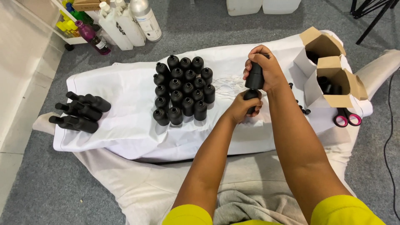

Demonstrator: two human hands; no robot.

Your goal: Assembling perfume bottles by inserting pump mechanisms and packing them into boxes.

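My right hand (266, 66) grips the upper part of a matte black bottle (254, 78) held upright over a white cloth (125, 100). My left hand (243, 106) is closed around the lower black piece just beneath it, and the two hands touch. To the left stands a tight cluster of several upright black bottles (183, 89) without caps. Farther left, three black bottles (81, 111) lie on their sides at the cloth's edge.
Two open cardboard boxes (329, 71) with black parts inside sit at the right. Pink-handled scissors (346, 118) lie beside them. Small black caps (303, 109) are scattered near my right arm. White jugs and coloured bottles (121, 21) stand on the grey carpet behind.
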